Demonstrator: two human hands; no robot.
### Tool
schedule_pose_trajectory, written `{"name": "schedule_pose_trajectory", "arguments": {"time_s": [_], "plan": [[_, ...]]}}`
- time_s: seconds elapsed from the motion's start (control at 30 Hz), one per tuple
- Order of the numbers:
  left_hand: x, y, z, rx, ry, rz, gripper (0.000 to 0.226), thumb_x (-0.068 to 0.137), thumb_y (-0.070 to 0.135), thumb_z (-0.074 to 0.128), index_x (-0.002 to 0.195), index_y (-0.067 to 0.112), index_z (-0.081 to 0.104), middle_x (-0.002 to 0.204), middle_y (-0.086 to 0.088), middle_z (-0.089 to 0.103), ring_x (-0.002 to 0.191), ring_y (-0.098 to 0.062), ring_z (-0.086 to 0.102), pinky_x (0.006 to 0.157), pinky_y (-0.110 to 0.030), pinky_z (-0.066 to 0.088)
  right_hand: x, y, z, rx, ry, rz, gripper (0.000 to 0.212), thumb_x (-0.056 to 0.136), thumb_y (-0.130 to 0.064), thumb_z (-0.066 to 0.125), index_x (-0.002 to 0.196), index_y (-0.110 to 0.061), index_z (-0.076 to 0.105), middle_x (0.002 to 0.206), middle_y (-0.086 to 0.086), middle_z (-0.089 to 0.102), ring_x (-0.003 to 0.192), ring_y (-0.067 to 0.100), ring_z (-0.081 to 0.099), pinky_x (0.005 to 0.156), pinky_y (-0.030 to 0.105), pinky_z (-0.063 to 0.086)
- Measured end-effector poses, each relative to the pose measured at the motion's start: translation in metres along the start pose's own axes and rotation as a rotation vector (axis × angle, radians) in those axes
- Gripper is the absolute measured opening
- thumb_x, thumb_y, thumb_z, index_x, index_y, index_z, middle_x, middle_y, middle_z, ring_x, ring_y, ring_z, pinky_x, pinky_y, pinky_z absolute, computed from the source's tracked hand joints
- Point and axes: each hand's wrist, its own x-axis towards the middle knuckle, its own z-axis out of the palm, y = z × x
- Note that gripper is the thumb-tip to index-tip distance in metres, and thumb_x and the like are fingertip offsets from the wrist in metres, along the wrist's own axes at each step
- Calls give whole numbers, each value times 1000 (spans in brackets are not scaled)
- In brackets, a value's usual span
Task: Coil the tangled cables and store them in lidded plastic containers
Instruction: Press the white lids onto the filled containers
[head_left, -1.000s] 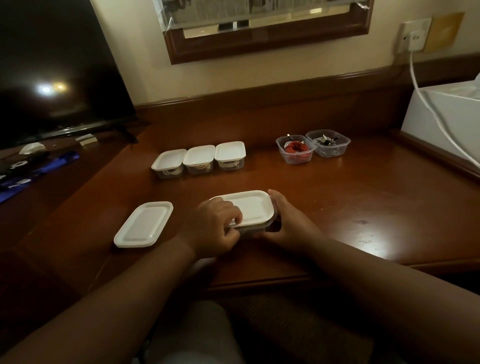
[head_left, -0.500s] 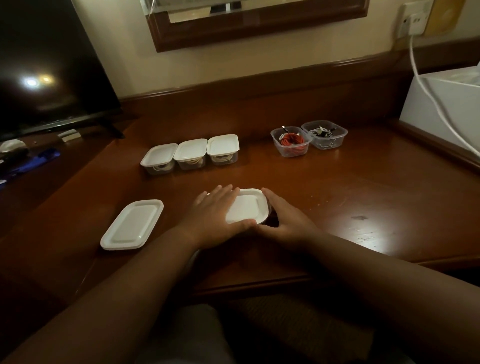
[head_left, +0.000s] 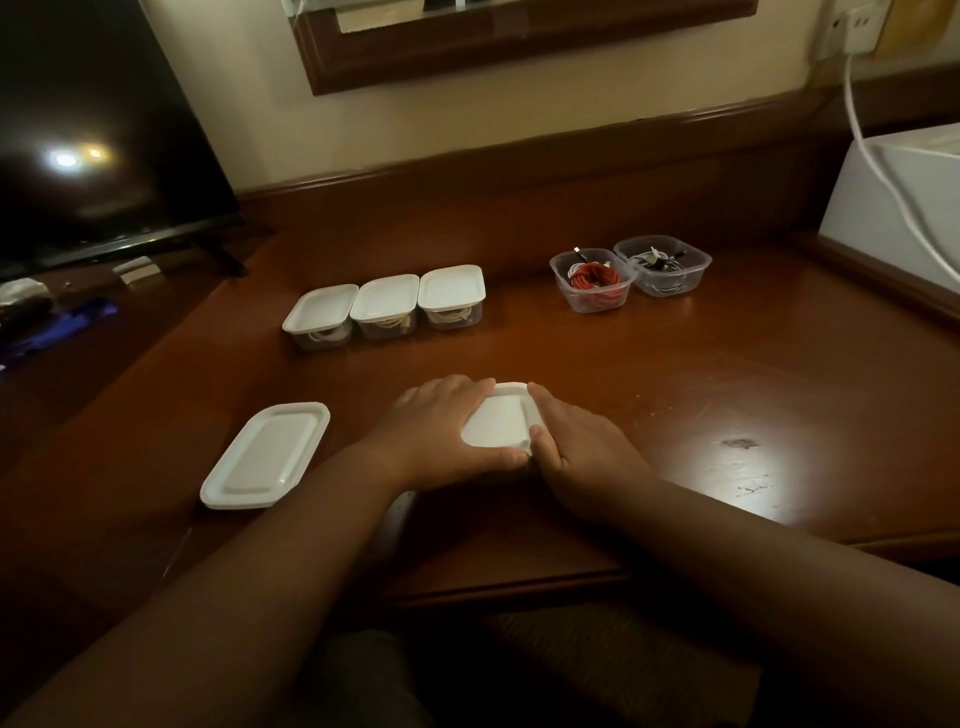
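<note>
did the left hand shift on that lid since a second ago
Yes. The left hand was curled at the near left corner of the lid; now it lies flat along the lid's left side, fingers reaching toward the lidded containers.

desk (head_left: 649, 395): glossy reddish-brown wood
lid under the hands (head_left: 501, 421): white
spare lid, near left (head_left: 265, 457): white
three far boxes (head_left: 387, 309): clear walls, white lids, pale cables inside
open tub (head_left: 592, 283): clear, red coil inside
far-right tub (head_left: 662, 265): clear, black and white cables
TV (head_left: 88, 135): black
wall (head_left: 249, 93): cream
right box (head_left: 898, 208): white
</note>
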Motion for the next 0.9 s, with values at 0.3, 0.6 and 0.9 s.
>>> {"name": "schedule_pose_trajectory", "arguments": {"time_s": [0.3,0.6,0.9], "plan": [[13,-6,4,36,-42,-13,91,77,86,43,152,49,7,149,4,30,133,-20,30,104,-42,34,12,2,-4,-45,-58,19,73,88,-50,12,157,-25,11,151,6,44,128,21,46,105,41,32],[11,-5,10,-14,-2,-19,96,72,88,34,154,45,10,156,6,28,139,-19,30,107,-40,28,6,1,-2,5,-59,55,67,94,-50,13,157,-28,7,157,4,36,138,21,38,115,45,23],[0,-7,19,-689,177,-27,38,78,49,61,114,38,69,140,22,49,133,-7,42,114,-49,34,13,7,-10,259,-43,195,50,106,-36,28,155,-40,16,144,4,47,131,25,39,107,44,30]]}}
